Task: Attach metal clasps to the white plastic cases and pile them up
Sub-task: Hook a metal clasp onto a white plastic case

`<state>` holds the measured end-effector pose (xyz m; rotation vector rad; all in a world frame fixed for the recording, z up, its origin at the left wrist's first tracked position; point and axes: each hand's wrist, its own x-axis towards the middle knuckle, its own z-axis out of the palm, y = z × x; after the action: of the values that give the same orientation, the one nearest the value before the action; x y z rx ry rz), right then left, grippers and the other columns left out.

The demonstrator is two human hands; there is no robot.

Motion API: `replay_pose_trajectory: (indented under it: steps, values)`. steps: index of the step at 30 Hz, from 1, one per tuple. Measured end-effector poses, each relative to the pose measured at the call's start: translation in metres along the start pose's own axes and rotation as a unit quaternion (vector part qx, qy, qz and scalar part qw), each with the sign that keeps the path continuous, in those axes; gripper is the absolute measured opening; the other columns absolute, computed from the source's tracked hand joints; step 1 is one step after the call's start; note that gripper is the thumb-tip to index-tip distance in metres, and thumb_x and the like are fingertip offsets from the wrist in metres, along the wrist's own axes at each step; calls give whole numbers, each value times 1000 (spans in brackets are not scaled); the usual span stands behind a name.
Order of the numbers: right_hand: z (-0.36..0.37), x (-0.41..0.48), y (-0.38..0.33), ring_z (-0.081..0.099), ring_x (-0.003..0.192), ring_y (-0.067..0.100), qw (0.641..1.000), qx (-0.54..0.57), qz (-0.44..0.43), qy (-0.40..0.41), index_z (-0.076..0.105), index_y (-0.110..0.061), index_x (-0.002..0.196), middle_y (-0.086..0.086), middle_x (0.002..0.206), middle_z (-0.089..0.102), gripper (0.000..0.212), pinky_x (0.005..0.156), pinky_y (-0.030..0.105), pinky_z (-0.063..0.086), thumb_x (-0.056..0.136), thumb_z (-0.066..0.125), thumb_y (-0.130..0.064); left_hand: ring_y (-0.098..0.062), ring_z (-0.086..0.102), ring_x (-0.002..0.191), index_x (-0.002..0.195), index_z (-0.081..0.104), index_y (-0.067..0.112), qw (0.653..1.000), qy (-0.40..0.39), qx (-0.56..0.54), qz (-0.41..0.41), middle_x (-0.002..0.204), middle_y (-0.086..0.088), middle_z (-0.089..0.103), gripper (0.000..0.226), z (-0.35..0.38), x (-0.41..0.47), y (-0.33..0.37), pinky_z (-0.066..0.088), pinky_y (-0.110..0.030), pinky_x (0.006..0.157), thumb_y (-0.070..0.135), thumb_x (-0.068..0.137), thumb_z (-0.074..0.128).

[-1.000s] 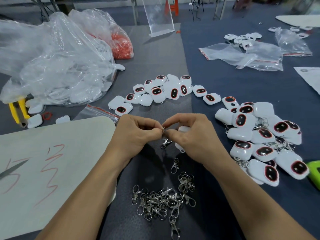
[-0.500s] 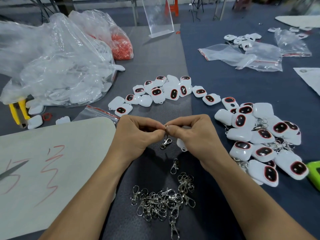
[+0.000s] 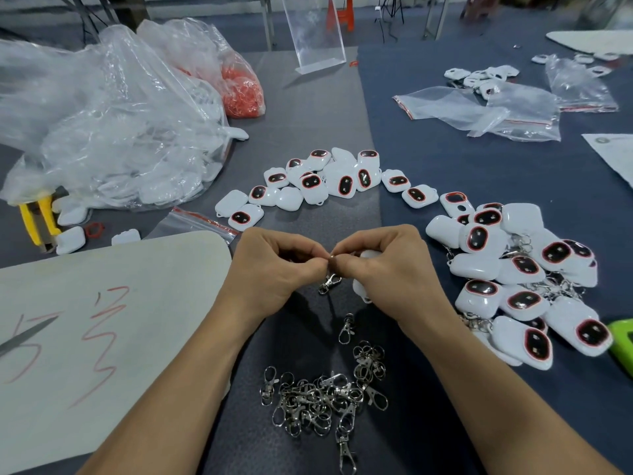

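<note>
In the head view, both hands meet at the middle of the frame above the dark table (image 3: 308,108). The left hand (image 3: 274,265) has its grip pinched tight, thumb and forefinger closed on the small ring at the top of a metal clasp (image 3: 329,282), which hangs down between the two hands. The right hand (image 3: 387,265) has its fingers curled round a white case (image 3: 361,289); only slivers of the case show under its fingers, and its thumb and forefinger tips press against the same ring, touching the left fingertips. Whether the ring is already through the case's loop cannot be told. Just below the hands lies a single clasp (image 3: 346,329), and lower still, at bottom centre, a tangled heap of loose clasps (image 3: 325,402). At the right of the frame is a pile of cases with clasps (image 3: 513,269), and a green object (image 3: 623,344) is cut off by the right edge. Above the hands, a curved row of cases (image 3: 329,180) runs across the centre. The upper left holds a large clear plastic bag (image 3: 102,125), with a bag of red rings (image 3: 243,90) behind it and a yellow tool (image 3: 37,217) at its lower left. A white board with red marks (image 3: 102,320) fills the lower left. Clear zip bags (image 3: 496,111) lie at the upper right, and an acrylic stand (image 3: 315,32) stands at top centre.
</note>
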<state>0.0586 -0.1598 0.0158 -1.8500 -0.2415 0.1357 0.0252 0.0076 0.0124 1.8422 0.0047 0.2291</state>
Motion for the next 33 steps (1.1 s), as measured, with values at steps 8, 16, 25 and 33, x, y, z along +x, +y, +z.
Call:
replay_pose_trajectory:
  steps: [8, 16, 25, 33]
  values:
    - [-1, -1, -4, 60, 65, 28, 996, 69, 34, -37, 81, -18, 71, 27, 75, 71, 16, 63, 39, 50, 77, 80, -4, -7, 48, 51, 68, 80, 24, 1000, -12, -20, -18, 54, -1, 65, 13, -1, 1, 1, 36, -17, 50, 13, 63, 75]
    - [0, -2, -3, 59, 59, 25, 997, 51, 18, -47, 80, -19, 70, 23, 70, 71, 12, 56, 37, 48, 78, 82, -9, -5, 46, 48, 63, 77, 25, 1000, -12, -8, -12, 52, 6, 63, 15, -1, 0, -1, 36, -16, 48, 26, 52, 66]
    - [-5, 4, 1, 51, 50, 0, 995, 8, 98, 1, 79, -23, 73, -10, 54, 62, 32, 55, 23, 42, 91, 70, -48, -1, 51, 49, 68, 73, 33, 953, 172, 248, 19, 52, 15, 60, 8, -7, -1, 2, 39, -19, 52, 34, 63, 66]
    - [-7, 7, 4, 66, 65, 32, 994, 81, 70, -17, 65, -21, 103, 12, 85, 77, 34, 61, 35, 52, 83, 67, 6, -20, 62, 79, 86, 75, 33, 873, 9, 482, 74, 78, 5, 69, 11, 0, 1, -2, 40, -30, 63, 41, 82, 69]
